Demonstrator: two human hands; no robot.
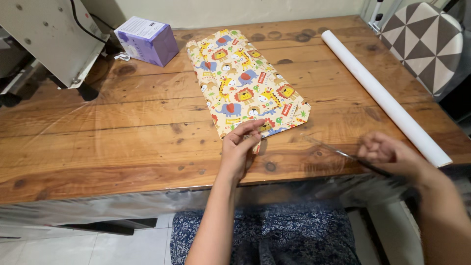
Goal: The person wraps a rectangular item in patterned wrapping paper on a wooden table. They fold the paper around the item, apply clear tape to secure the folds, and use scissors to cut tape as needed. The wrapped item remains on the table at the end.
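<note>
Fingers of the left hand (pixel 240 147), at the lower middle of the frame, are drawn together and pinch the near edge of the wrapping paper (pixel 245 81); thumb and forefinger close on the paper's lower corner while the remaining fingers curl loosely beneath. The right hand (pixel 390 154), at the lower right, is blurred by motion; its fingers are clenched around the dark handles of a pair of scissors (pixel 343 154), whose thin blades point toward the upper left of the frame, at the paper, with a gap between their tip and the sheet.

The wrapping paper is cream-coloured and printed with cartoon elephants, lions and giraffes. It lies flat on the wooden table (pixel 122 127), its long axis running from the upper middle of the frame, where it is still partly rolled, down to the lower middle, where its cut end forms a blunt point under the left hand.

A white paper roll (pixel 385 95) lies at the right of the frame, its long axis slanting from top centre-right down to the table's near right edge. A purple and white box (pixel 147 41), roughly cubic, sits at the upper left, just beside the paper's rolled end. A pale metal machine (pixel 46 34) fills the top left corner.
</note>
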